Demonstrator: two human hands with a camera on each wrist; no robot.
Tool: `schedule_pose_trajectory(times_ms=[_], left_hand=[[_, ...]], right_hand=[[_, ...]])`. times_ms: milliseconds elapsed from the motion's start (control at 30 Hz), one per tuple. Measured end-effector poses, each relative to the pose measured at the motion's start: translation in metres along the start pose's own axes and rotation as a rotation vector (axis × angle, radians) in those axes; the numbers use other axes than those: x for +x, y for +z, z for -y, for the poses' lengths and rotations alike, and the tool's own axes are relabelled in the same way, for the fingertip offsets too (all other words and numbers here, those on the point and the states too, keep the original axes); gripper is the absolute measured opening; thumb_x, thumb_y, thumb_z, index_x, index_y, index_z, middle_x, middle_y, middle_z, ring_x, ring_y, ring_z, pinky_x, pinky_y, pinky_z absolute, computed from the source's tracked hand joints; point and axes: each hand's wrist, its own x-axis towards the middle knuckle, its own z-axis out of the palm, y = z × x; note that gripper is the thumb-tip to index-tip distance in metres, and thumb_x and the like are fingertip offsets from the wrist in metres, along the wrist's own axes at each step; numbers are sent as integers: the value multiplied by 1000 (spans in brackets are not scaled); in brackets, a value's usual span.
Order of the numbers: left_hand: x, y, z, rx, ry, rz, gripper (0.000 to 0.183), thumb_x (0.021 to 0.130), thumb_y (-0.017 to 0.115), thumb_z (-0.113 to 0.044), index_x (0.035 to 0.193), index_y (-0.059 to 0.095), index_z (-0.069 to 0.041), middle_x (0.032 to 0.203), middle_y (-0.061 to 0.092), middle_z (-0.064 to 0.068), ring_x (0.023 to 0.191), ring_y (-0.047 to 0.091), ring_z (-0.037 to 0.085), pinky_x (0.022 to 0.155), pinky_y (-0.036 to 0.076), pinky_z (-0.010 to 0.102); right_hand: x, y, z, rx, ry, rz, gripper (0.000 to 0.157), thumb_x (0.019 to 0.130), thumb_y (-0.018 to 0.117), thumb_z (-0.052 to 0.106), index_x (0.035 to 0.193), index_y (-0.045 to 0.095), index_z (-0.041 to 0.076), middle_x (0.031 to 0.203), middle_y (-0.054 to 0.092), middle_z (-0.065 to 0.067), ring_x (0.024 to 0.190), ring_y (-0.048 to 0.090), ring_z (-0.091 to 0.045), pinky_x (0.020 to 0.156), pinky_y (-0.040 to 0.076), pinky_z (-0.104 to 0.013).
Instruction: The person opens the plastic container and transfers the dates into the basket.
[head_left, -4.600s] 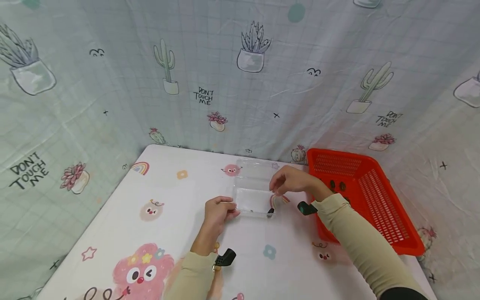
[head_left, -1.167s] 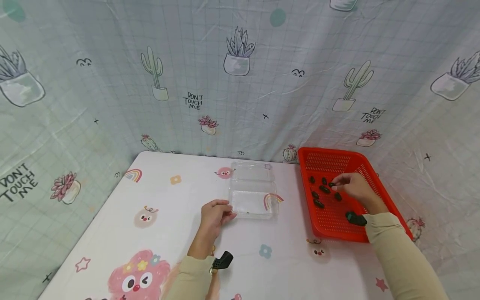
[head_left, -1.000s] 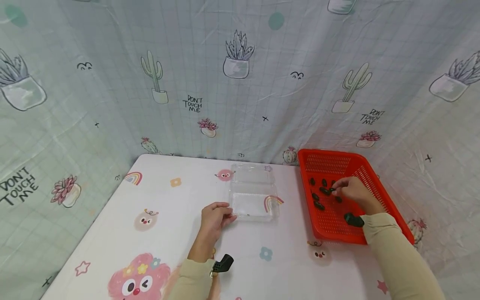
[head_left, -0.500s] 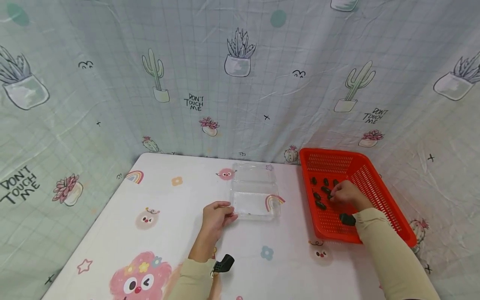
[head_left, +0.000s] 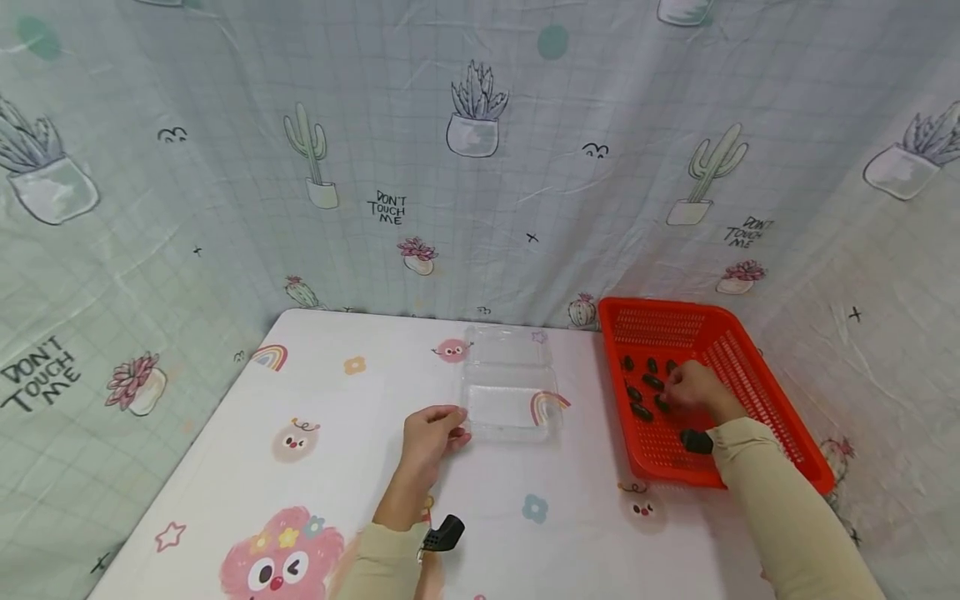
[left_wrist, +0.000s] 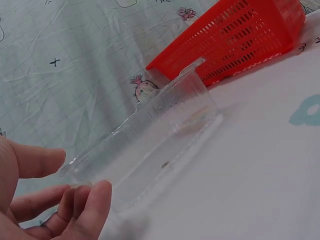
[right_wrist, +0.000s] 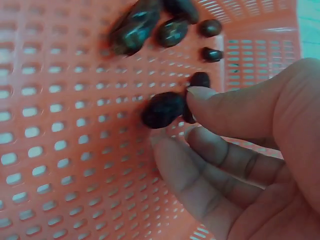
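Note:
A clear plastic box (head_left: 504,407) with its lid (head_left: 507,346) folded back lies on the table in the head view. My left hand (head_left: 431,433) holds its near left corner; in the left wrist view the corner sits between thumb and fingers (left_wrist: 97,205). On the right, my right hand (head_left: 697,390) reaches down into a red basket (head_left: 637,467). Several small, dark, glossy oval pieces (head_left: 641,412) lie there, their kind unclear. In the right wrist view the thumb and index finger stand apart beside a dark piece (right_wrist: 164,110), with another partly behind the thumb.
The white table (head_left: 570,550) carries printed cartoons. A patterned cloth (head_left: 360,125) rises behind and at both sides. The basket stands close to the cloth at the back right. A small brown speck (left_wrist: 165,164) is in the box.
My right hand has gone from above the box into the basket, then slightly nearer me. A dark piece at the box's near right corner is no longer there. My left hand has stayed put.

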Motion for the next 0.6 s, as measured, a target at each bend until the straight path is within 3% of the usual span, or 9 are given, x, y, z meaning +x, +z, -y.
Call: schedule_pose_trajectory(times_ms=[133, 267, 367, 467, 533, 600], left_hand=[[0, -10, -7, 66, 30, -41, 22, 97, 72, -10, 111, 71, 7, 94, 68, 11, 73, 66, 14, 67, 67, 24], [0, -24, -28, 233, 103, -88, 25, 100, 70, -20, 113, 72, 0, 105, 68, 15, 83, 68, 20, 70, 67, 28], [0, -32, -51, 436, 207, -114, 32, 101, 67, -29, 120, 72, -3, 114, 70, 16, 98, 68, 26, 80, 65, 32], [5, -39, -77, 687, 340, -119, 45, 102, 63, -37, 133, 68, -4, 132, 68, 19, 122, 64, 35, 102, 60, 48], [8, -40, -94, 864, 423, -113, 55, 103, 60, -42, 142, 61, -3, 145, 60, 22, 141, 51, 41, 118, 46, 61], [13, -40, -109, 1024, 477, -106, 65, 103, 56, -50, 151, 53, -7, 158, 47, 24, 154, 32, 47, 125, 29, 72]], right_hand=[[-3, -13, 13, 28, -19, -38, 19, 95, 64, 10, 91, 76, -4, 85, 74, -12, 70, 58, -20, 59, 47, -29], [-13, -34, 47, 51, -44, -119, 30, 103, 63, 22, 109, 71, -6, 103, 72, -22, 85, 63, -29, 66, 53, -35], [-21, -50, 81, 34, -82, -169, 45, 106, 59, 37, 125, 66, -4, 121, 68, -26, 104, 64, -40, 81, 59, -50], [-28, -58, 118, 7, -136, -181, 60, 107, 54, 48, 142, 57, 0, 143, 58, -27, 130, 55, -46, 105, 51, -67], [-29, -58, 140, -23, -175, -172, 67, 107, 52, 51, 152, 48, 2, 155, 48, -27, 143, 42, -50, 116, 38, -73], [-28, -55, 157, -87, -198, -173, 73, 106, 51, 54, 158, 40, 4, 162, 38, -27, 150, 31, -52, 119, 30, -78]])
